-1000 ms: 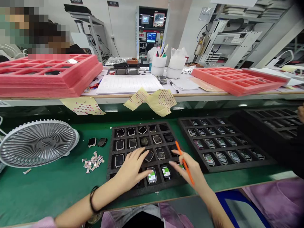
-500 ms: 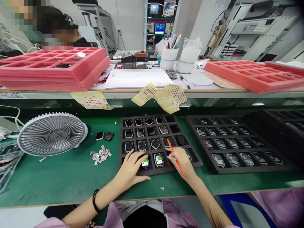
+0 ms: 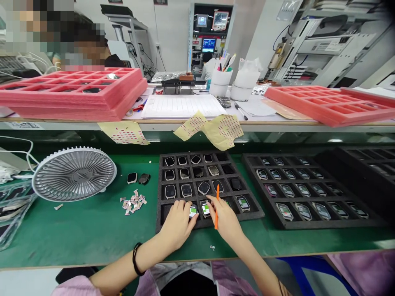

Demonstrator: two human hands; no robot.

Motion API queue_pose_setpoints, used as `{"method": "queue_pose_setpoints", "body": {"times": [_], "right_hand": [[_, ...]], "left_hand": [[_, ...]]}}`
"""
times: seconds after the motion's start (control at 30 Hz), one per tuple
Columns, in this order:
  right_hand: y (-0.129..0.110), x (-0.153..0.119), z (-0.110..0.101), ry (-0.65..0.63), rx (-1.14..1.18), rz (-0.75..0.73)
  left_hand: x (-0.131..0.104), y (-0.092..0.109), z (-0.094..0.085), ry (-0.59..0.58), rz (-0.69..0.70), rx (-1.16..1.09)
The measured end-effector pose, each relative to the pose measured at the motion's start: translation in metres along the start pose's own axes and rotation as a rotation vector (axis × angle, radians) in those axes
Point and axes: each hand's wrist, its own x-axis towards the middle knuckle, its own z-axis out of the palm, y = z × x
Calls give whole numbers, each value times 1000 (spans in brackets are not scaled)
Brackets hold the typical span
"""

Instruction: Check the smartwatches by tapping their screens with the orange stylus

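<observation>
A black foam tray [image 3: 200, 180] of square watch faces lies in front of me on the green mat. Over its front row, my left hand [image 3: 176, 222] has its fingers around a lit watch [image 3: 193, 211], thumb on the near side. An orange stick [image 3: 217, 211] is held in my right hand [image 3: 226, 220], whose fingertips touch the neighbouring lit watch [image 3: 205, 208]. Another lit watch [image 3: 243, 203] sits in the front row further right. My right hand partly covers one more watch between them.
A grey fan [image 3: 74, 174] stands left, beside two loose watches [image 3: 132, 178] and a pile of small tabs [image 3: 134, 202]. More black trays [image 3: 308, 224] are at right. Pink foam trays [image 3: 123, 96] and a pen cup [image 3: 219, 82] occupy the shelf; a person is behind it.
My right hand has moved left, from the fourth column to the third watch's left neighbour, uncovering the rightmost lit watch. My left hand's fingers have drawn together around its watch. The view has shifted slightly.
</observation>
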Motion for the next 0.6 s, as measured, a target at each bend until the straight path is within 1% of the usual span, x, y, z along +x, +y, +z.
{"method": "queue_pose_setpoints", "body": {"times": [0.13,0.27,0.37,0.43,0.5,0.6], "right_hand": [[-3,1,-4,-121,269,77],[-7,4,-2,-180,340,97],[-5,7,1,-198,371,103],[-1,8,2,-192,399,94],[3,8,2,-179,440,109],[7,12,-3,-206,581,203]], "left_hand": [[8,-1,-12,-123,-55,-163],[15,-1,-26,-297,-100,-332],[21,-6,-33,-393,-103,-389],[25,-13,-35,-441,-81,-452],[28,-22,-32,-471,-57,-535],[29,-32,-23,-456,-51,-646]]}}
